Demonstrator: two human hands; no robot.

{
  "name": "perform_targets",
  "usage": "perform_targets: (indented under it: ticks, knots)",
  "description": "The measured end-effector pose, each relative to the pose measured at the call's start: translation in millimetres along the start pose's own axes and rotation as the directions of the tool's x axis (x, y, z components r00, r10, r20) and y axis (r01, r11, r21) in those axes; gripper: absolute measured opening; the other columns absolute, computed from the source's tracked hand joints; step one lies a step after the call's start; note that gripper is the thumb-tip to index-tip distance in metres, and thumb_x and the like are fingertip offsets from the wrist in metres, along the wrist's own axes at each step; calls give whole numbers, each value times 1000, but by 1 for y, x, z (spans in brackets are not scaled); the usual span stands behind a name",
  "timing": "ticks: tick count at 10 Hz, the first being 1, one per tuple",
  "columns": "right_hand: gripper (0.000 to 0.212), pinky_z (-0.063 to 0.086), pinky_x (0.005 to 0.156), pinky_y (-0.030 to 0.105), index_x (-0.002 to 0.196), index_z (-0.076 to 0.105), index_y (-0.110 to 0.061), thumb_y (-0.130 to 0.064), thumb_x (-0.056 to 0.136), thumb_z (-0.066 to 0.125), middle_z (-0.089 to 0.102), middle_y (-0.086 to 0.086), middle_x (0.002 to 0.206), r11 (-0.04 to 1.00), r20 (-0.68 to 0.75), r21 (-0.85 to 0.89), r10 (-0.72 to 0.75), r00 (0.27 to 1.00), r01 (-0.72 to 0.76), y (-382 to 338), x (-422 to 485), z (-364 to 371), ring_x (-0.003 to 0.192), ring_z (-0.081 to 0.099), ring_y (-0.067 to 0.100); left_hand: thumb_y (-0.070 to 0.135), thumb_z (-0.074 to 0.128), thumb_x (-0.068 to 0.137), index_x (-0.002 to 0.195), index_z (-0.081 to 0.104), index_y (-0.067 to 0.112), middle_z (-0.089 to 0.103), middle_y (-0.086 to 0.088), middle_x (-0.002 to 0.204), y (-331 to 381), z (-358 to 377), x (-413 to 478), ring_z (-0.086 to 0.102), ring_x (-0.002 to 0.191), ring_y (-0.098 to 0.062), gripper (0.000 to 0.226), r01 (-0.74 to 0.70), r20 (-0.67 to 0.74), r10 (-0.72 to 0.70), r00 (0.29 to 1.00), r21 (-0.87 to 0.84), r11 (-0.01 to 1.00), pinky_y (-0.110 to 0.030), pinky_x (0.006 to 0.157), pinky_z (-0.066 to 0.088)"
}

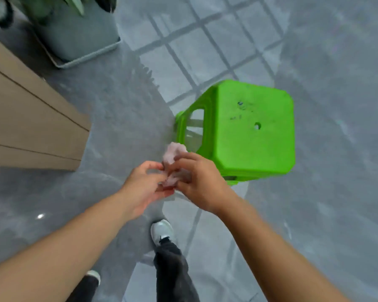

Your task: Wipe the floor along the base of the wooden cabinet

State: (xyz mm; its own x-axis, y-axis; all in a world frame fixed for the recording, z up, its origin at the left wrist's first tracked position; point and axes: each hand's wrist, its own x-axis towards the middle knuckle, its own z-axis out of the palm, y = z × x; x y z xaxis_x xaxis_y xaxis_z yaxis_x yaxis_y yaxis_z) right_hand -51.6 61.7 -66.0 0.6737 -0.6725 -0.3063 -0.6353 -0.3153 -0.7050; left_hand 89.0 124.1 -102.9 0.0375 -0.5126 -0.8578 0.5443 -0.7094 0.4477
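A small crumpled pale pink cloth (172,153) is held in mid-air between both hands, above the grey floor (118,118). My left hand (143,186) pinches its lower part from the left. My right hand (196,182) grips it from the right, fingers curled over it. The wooden cabinet (31,123) fills the left side, and its base corner meets the floor to the left of my hands. I am standing, so the cloth is well above the floor.
A bright green plastic stool (253,131) stands just right of my hands. A grey planter (74,38) in a tray sits at the top left beside the cabinet. My feet in white shoes (162,232) are below. Window light patterns the floor.
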Motion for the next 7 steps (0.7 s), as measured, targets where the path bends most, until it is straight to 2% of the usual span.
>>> perform_targets:
  ticks: [1,2,3,4,5,6,7]
  knots:
    - [35,47,98,32,106,71,-7,-1,73,77,65,15,120,997,-134,-50,47,990,-54,9,-29,-60,114,62,32,4,67,87,100,53,13,68,-14,84,29,69,-22,68,63,-20,21,-69,43,67,997,47,997,-29,58,60]
    - [38,51,95,38,109,69,-8,0,72,74,62,17,125,991,-297,-103,55,953,-90,48,-37,-88,113,63,36,9,63,90,98,53,13,67,-14,87,39,129,3,68,62,-16,13,-166,64,163,985,59,984,-28,55,60]
    - [37,53,92,38,111,70,-9,-1,74,72,62,16,130,983,-392,-90,115,913,-163,104,-30,-82,115,63,34,10,56,93,111,53,13,66,-19,109,22,171,49,67,85,-25,19,-204,64,196,979,163,965,-41,75,60]
    - [40,54,82,34,117,70,-15,-8,78,73,63,6,135,970,-327,-80,190,926,-227,143,-24,-58,114,66,30,8,56,89,130,56,8,64,-23,129,-3,179,80,65,114,-35,41,-177,37,176,984,372,911,-51,100,52]
    - [46,57,86,40,122,68,-17,-6,78,72,58,6,143,969,-291,-64,211,933,-239,155,-27,-43,118,64,31,0,53,86,140,52,10,61,-22,136,-15,168,80,58,127,-35,55,-183,55,178,982,482,857,-49,108,46]
    - [46,43,106,50,132,57,-20,-16,86,63,37,10,157,937,-106,-241,235,966,-254,140,-22,-61,141,39,39,4,54,86,139,54,15,66,-23,128,4,159,47,63,119,-37,54,-225,80,233,969,669,708,-45,103,50]
    - [56,27,118,50,145,41,-32,-25,91,53,18,4,165,868,-197,-345,304,932,-356,102,-43,-70,150,11,41,12,55,87,129,66,19,72,-16,121,25,133,-20,65,113,-33,44,-213,93,312,946,901,377,-31,95,45]
